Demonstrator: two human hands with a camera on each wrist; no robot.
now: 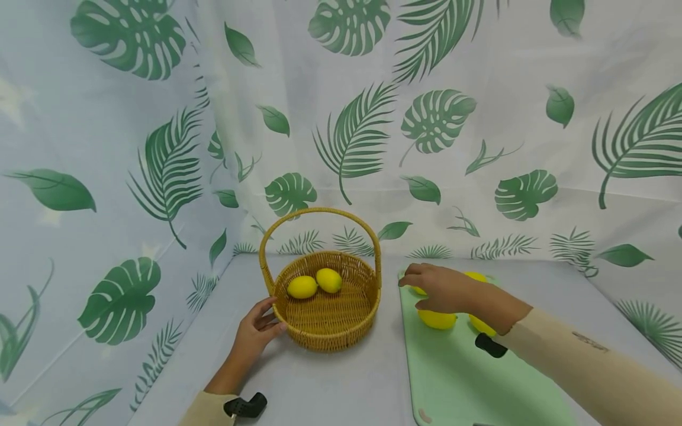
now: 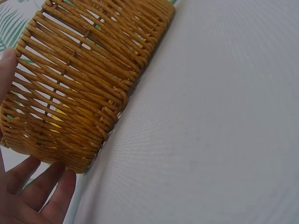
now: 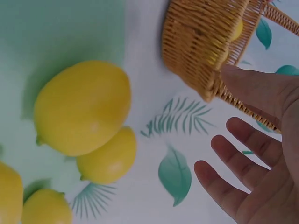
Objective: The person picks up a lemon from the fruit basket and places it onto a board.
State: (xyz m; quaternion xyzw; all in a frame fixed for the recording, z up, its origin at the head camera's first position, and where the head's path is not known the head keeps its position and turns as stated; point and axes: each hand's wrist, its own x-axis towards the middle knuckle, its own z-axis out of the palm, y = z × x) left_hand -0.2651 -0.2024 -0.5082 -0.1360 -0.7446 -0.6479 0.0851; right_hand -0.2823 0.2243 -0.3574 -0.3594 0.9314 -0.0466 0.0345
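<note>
The right hand [image 1: 444, 288] hovers above the green board [image 1: 453, 373], its fingers [image 3: 217, 186] spread; four lemons [image 1: 437, 320] lie on the board beneath and beside them, though whether a finger grazes one is hard to tell. The left hand [image 1: 256, 329] has its fingers parted, touching the basket [image 1: 325, 342] on the counter [image 1: 341, 390]; just beyond them, inside, sit two more lemons [image 1: 302, 287].

Basket [image 1: 331, 315] in all 3 views
</note>
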